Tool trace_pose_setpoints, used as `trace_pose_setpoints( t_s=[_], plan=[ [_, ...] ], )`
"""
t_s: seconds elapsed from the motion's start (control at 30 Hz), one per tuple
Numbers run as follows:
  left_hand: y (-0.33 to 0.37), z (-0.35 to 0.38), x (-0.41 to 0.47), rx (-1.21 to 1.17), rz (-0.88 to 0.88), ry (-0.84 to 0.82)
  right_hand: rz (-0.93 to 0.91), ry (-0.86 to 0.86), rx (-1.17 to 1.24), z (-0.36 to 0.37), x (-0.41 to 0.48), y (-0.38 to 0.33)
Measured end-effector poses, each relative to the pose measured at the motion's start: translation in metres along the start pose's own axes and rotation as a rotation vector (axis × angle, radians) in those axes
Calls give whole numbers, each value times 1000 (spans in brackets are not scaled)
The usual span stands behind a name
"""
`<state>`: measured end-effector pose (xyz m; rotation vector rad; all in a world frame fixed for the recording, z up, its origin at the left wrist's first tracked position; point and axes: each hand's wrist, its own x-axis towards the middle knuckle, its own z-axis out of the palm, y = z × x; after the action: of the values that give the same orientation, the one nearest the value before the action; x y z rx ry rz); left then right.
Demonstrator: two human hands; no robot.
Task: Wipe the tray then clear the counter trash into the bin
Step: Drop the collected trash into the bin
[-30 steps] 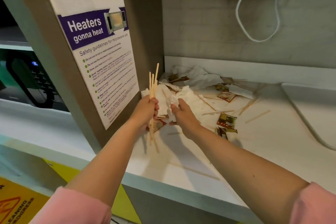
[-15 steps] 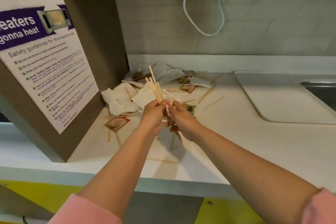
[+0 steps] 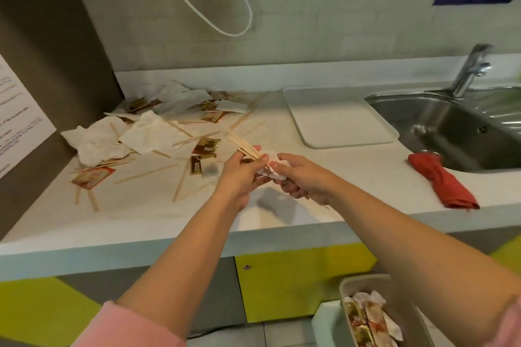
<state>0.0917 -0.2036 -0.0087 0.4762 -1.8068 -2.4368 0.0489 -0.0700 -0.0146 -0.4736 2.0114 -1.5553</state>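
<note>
- A bundle of wooden sticks (image 3: 244, 146) is held above the counter (image 3: 146, 214), slanting up to the left.
- The left hand (image 3: 242, 175) grips the sticks, fingers curled round them.
- A crumpled napkin (image 3: 273, 167), stained red, sits between the two hands, touching the left thumb.
- The right hand (image 3: 306, 179) clutches the napkin with bent fingers; a thin stick end pokes out below it.
- Both hands meet over the counter's front half, right of the litter.
- More trash lies on the counter's left part: white tissues (image 3: 98, 145), sachets (image 3: 205, 149) and single stirrers (image 3: 146, 174), scattered and overlapping, back to the wall.
- The tray (image 3: 338, 118) lies flat on the counter, between the litter and the sink (image 3: 451, 127), just beside the sink's rim.
- The bin (image 3: 348, 286) stands on the floor below the counter, under the right forearm; used tissues and wrappers lie in it.
- A red cloth (image 3: 442, 186) lies bunched on the counter at the sink's front edge.
- A tap (image 3: 471, 67) rises behind the sink.
</note>
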Motion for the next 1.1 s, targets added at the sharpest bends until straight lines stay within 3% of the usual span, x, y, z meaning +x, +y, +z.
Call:
trace_pose_setpoints(
  t_s=[0.3, 0.57, 0.77, 1.0, 1.1],
  plan=[
    [-92, 100, -52, 40, -143, -154, 230, -154, -11, -91, -107, 74],
    [-203, 154, -94, 52, -487, -262, 600, -314, 5, -139, -177, 164],
    [-262, 170, -110, 151, -817, -272, 821, -251, -101, -144, -200, 237],
    [-291, 169, -108, 333, -851, -189, 1080, -10, -413, -136, -197, 305],
    [-305, 160, -98, 366, -843, -135, 1053, -1, -517, -130, -189, 316]
  ],
)
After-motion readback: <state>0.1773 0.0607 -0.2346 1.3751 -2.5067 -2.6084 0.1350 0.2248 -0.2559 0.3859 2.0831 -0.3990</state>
